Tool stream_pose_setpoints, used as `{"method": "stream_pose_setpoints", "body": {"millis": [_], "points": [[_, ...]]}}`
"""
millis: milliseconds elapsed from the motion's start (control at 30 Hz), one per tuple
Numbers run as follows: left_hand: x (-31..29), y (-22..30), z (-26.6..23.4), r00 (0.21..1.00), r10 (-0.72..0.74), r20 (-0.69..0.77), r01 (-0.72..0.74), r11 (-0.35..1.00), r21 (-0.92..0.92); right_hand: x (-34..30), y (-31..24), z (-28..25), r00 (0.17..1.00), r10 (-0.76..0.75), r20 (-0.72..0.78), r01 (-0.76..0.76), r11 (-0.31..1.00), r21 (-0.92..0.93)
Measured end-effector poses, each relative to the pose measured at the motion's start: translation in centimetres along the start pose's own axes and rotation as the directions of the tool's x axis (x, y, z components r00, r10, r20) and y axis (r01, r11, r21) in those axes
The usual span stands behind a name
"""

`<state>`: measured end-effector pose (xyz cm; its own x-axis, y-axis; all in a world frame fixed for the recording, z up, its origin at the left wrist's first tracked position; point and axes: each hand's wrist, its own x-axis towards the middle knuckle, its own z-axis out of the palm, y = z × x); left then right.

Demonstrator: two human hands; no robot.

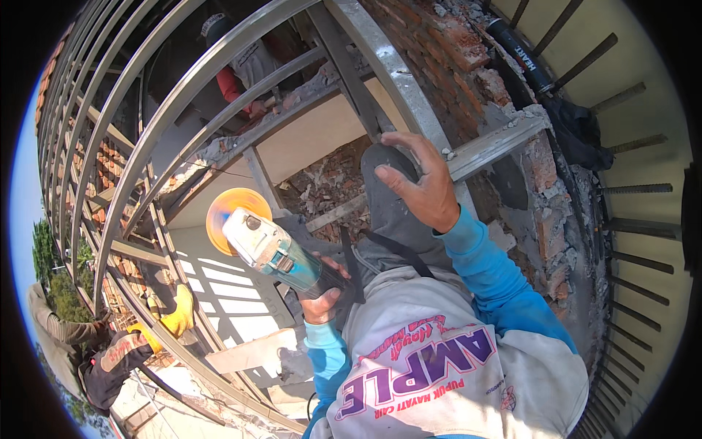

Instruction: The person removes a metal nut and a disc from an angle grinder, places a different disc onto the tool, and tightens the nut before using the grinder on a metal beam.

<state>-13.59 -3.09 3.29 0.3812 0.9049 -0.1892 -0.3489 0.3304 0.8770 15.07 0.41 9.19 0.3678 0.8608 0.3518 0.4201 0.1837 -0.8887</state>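
My left hand [320, 306] is wrapped round the dark rear body of a teal and grey angle grinder [274, 249]. The tool points up and left, away from my body. Its orange disc [232, 208] looks smeared, as if spinning, and touches nothing that I can make out. Over my bent knee [389, 164] my right hand [428, 186] is raised, with thumb and fingers apart and nothing in it. Its fingertips are close to a grey metal beam [398, 69] of the roof frame.
Curved metal rafters [175, 80] fill the left. A person [252, 66] works beyond them; another in yellow boots [175, 314] is at lower left. Broken brickwork [446, 44], a black bottle [521, 55] and protruding rebar rods [636, 189] are on the right. Rubble [322, 179] lies below.
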Motion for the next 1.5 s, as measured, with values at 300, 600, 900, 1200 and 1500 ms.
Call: {"method": "stream_pose_setpoints", "body": {"millis": [300,600,900,1200,1500], "points": [[-4.5,3.5,-4.7,0.946,0.203,-0.253,-0.190,0.979,0.075,3.9,9.7,-4.5,0.919,0.379,0.106,-0.251,0.772,-0.584],[-7.3,2.5,-6.1,0.889,0.246,-0.386,-0.229,0.969,0.091,4.1,8.5,-3.9,0.902,0.429,0.057,-0.262,0.647,-0.716],[-7.7,1.2,-5.3,0.900,0.259,-0.351,-0.234,0.966,0.113,4.2,8.4,-4.1,0.899,0.432,0.075,-0.257,0.657,-0.709],[-6.5,0.9,-4.4,0.908,0.178,-0.379,-0.182,0.983,0.026,4.2,7.4,-4.3,0.878,0.474,0.067,-0.293,0.641,-0.709],[-6.1,0.8,-5.3,0.924,0.191,-0.330,-0.195,0.981,0.021,4.2,6.7,-4.2,0.886,0.460,0.061,-0.278,0.632,-0.724]]}}
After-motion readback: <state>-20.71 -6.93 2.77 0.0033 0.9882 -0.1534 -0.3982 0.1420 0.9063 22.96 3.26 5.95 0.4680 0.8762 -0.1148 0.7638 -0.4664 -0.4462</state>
